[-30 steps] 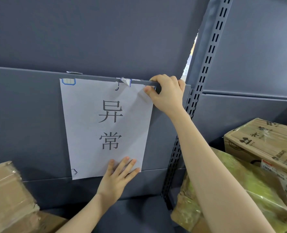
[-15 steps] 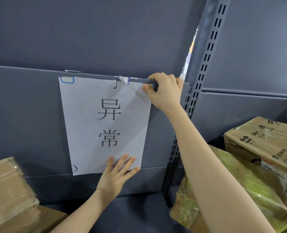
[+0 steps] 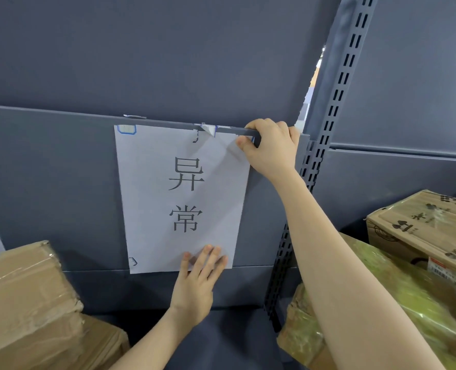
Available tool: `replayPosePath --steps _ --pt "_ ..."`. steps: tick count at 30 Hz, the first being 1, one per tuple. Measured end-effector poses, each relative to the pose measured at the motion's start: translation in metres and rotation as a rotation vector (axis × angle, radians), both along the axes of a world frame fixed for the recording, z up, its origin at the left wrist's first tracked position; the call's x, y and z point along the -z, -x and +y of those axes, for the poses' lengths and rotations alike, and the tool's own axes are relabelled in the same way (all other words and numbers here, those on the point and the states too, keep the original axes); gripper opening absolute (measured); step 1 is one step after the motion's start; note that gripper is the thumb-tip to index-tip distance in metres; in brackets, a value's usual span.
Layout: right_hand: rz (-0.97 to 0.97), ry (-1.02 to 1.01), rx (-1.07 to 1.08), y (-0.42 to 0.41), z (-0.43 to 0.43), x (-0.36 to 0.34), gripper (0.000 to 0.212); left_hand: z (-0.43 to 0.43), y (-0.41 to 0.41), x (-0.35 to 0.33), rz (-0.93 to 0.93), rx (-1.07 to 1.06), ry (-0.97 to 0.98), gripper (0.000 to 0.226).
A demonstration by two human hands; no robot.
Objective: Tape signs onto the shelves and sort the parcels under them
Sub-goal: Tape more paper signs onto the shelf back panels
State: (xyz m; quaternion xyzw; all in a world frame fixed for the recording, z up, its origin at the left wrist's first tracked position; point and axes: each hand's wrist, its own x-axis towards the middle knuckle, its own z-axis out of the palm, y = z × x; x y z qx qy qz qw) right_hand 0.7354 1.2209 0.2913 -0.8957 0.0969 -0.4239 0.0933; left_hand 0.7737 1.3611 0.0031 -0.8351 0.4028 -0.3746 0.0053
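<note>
Right grip — clenched on the upper right corner of the sign: fingers curled over the top lip of the grey back panel, thumb pinning the paper's corner to the panel face just below the lip.

Left grip — released and flat, fingers straight and close together. The fingertips press the sign's lower right part to the panel, and the palm lies below the paper's bottom edge.

Sign: one white sheet, portrait, with two large black characters one above the other. It lies flat on the back panel with its top edge at the lip. A slight crease runs from top centre toward the right grip.

Tape: a blue-edged piece on the top left corner, a crumpled piece at top centre that is partly lifted, and a small piece at the bottom left corner.

Slotted upright: grey metal, just right of the right grip, dividing two shelf bays.

Parcels:
- Brown taped parcel, lower left, resting on a second brown one.
- Yellow-green wrapped parcel, lower right, partly behind the right forearm.
- Printed carton, behind and above the wrapped parcel and touching it.
</note>
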Motion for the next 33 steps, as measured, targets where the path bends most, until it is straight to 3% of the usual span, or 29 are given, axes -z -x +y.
replayPosePath --steps 6,10,15,26,33 --pt "-0.027 -0.016 -0.014 -0.003 -0.002 0.002 0.026 0.032 0.008 0.008 0.386 -0.290 0.357 0.138" --pt "-0.038 -0.007 -0.013 -0.002 -0.001 0.002 0.027 0.044 0.017 0.017 0.651 -0.393 0.437 0.120" --pt "-0.051 -0.005 -0.013 -0.002 0.000 0.003 0.026 0.036 0.014 0.006 0.806 -0.385 0.550 0.107" --pt "-0.040 0.005 -0.002 -0.003 -0.001 0.003 0.026 0.039 0.021 -0.007 0.831 -0.447 0.641 0.093" --pt "-0.047 0.020 0.003 -0.004 -0.002 0.004 0.028 0.036 0.023 -0.029 0.872 -0.418 0.721 0.097"
